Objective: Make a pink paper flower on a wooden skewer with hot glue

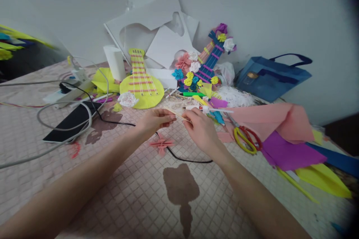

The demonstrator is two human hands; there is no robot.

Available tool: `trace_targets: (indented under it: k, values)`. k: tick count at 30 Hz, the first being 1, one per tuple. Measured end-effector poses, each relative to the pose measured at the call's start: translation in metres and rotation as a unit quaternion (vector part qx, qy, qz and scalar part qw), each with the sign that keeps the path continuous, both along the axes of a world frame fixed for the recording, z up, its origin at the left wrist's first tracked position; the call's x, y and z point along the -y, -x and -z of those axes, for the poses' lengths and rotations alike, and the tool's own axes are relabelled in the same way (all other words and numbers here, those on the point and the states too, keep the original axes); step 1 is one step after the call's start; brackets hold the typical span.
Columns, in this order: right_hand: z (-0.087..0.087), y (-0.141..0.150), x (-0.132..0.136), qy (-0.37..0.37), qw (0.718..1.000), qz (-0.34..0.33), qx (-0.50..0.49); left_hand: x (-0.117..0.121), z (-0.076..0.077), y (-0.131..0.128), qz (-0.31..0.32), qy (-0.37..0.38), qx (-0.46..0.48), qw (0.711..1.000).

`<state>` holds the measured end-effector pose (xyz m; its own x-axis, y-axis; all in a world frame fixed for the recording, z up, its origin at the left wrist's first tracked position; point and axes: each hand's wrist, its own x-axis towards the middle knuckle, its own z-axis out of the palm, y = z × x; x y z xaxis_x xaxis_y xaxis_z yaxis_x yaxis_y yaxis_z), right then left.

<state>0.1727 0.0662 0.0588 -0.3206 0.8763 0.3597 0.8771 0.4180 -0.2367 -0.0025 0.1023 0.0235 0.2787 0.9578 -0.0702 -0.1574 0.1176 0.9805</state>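
A thin pale wooden stick [177, 113] spans the gap between my two hands above the table. My left hand [154, 122] pinches its left end between thumb and fingers. The right end is gripped by my right hand [200, 129], fingers closed around it. Just below the hands, a pink paper flower [161, 144] lies on the table beside a black cable [190, 161]. Behind them stands a yellow paper guitar [141, 82] with white strings, pink strips and a white paper flower [128, 99] at its base.
Scissors [246, 140] with yellow and red handles lie at right beside pink crepe paper [258, 117] and purple paper [291, 153]. Farther back are a blue guitar [211, 61] with paper flowers and a blue bag [272, 78]. A black tablet-like slab [71, 121] and grey cable sit left.
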Motion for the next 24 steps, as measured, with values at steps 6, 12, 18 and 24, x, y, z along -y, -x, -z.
trace_targets:
  k: [6,12,18,24]
  values:
    - [-0.005,-0.003,-0.001,-0.008,1.0,-0.008,-0.008,-0.005,-0.001,0.005,-0.031,-0.019,-0.021,0.999]
    - [-0.025,-0.027,-0.011,-0.065,0.992,0.01,-0.106,-0.009,-0.007,0.011,-0.046,-0.021,-0.03,0.998]
    - [-0.051,-0.05,-0.007,-0.138,0.97,0.045,-0.197,-0.009,-0.004,0.011,-0.032,0.02,0.001,0.999]
    - [-0.041,-0.035,-0.005,-0.059,0.975,-0.006,-0.216,-0.008,-0.007,0.012,0.002,0.061,0.026,0.998]
